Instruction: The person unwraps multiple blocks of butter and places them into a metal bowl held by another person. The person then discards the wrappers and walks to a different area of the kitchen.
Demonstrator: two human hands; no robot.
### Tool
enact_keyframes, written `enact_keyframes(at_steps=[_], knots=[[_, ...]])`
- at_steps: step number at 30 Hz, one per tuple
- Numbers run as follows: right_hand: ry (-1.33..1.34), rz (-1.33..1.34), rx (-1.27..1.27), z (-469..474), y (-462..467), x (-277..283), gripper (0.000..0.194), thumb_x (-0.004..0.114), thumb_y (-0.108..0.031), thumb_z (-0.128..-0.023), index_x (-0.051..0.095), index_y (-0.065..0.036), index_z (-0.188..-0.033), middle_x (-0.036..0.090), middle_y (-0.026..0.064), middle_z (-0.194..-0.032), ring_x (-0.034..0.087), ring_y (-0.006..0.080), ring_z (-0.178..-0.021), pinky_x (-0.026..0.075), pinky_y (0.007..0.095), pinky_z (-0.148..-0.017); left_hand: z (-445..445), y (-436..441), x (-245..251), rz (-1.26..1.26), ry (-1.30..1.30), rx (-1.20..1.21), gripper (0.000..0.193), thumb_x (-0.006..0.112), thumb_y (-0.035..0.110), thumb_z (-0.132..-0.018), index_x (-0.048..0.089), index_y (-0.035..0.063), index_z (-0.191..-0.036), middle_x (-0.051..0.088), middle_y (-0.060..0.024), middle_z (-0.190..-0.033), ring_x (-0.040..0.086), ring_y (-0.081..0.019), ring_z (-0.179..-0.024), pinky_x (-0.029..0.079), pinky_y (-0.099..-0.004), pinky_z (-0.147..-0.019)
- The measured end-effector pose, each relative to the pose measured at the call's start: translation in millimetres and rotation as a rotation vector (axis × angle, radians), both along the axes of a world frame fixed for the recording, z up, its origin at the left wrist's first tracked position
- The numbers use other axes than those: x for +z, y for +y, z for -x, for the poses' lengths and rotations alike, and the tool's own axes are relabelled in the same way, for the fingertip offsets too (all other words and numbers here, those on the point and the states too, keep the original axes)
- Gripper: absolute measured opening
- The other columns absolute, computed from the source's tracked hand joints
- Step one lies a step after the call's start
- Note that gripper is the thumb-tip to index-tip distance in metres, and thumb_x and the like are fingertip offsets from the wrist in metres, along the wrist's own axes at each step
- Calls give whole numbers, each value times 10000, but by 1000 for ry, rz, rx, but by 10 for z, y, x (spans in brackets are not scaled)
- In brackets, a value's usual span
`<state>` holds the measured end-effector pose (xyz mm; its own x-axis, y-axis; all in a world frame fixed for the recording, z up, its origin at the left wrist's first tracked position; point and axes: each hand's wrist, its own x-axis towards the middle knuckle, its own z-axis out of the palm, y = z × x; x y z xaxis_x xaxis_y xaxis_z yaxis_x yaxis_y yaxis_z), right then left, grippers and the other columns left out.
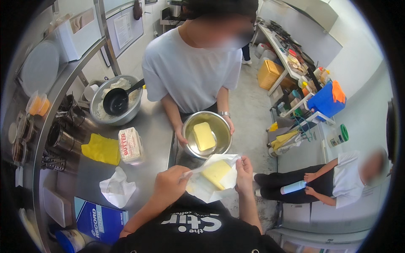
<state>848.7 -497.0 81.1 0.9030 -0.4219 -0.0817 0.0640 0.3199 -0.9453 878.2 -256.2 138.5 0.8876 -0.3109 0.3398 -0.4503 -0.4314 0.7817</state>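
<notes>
My left hand (pixel 172 182) and my right hand (pixel 244 172) each grip an edge of white wrapping paper (pixel 207 196). A pale yellow butter block (pixel 215 174) lies on that paper, partly covered by a fold. Just beyond it, a person in a white shirt holds a steel mixing bowl (pixel 224 121) with both hands; one unwrapped butter block (pixel 204 136) rests inside. On the steel counter at left stand a wrapped pack of butter (pixel 131 145), a yellow cloth (pixel 101 148) and a crumpled white wrapper (pixel 118 187).
A large metal bowl (pixel 134 114) of what looks like cooked rice, with a black ladle (pixel 116 101), is on the counter (pixel 152 126). A blue record book (pixel 99 219) lies at its near end. Steel shelving (pixel 68 83) runs along the left. Another person stands at right.
</notes>
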Motion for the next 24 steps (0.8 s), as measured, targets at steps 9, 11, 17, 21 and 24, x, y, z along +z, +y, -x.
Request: enact_keyframes(at_steps=[9, 11, 17, 21, 24], knots=[[3, -154, 7, -12, -209, -162, 198, 455, -195, -983, 516, -28, -1070, 629, 67, -932, 599, 105, -801, 497, 254, -714, -193, 138, -283, 358, 563, -15, 198, 512, 160, -926, 601, -15, -899, 609, -35, -762, 533, -87, -687, 408, -233, -621], [27, -201, -6, -3, -217, -146, 203, 450, -198, -984, 517, -28, -1071, 631, 71, -946, 606, 112, -805, 500, 259, -717, -230, 164, -361, 336, 637, -73, 249, 449, 197, -954, 583, -10, -994, 620, -64, -922, 558, -95, -839, 436, -252, -723], [89, -238, -8, -9, -68, -32, 178, 448, -179, -981, 516, -32, -1055, 620, 55, -928, 600, 112, -824, 496, 265, -724, -25, -184, -794, 1009, 929, -200, 476, 427, 319, -968, 401, -27, -1294, 541, -127, -1216, 544, -233, -1112, 413, -355, -982], [100, -171, 77, -70, 209, -25, 171, 463, -181, -977, 512, -31, -1044, 608, 42, -915, 573, 95, -803, 474, 254, -722, 193, -352, -1032, 884, 828, -189, 511, 489, 314, -935, 392, -17, -1312, 517, -135, -1248, 526, -233, -1133, 404, -354, -988], [48, -71, 83, -111, 309, -31, 160, 478, -179, -971, 513, -32, -1024, 597, 33, -909, 546, 83, -800, 447, 236, -724, 217, -293, -975, 889, 750, -227, 546, 536, 311, -911, 386, -9, -1326, 500, -141, -1272, 513, -233, -1148, 397, -353, -993]])
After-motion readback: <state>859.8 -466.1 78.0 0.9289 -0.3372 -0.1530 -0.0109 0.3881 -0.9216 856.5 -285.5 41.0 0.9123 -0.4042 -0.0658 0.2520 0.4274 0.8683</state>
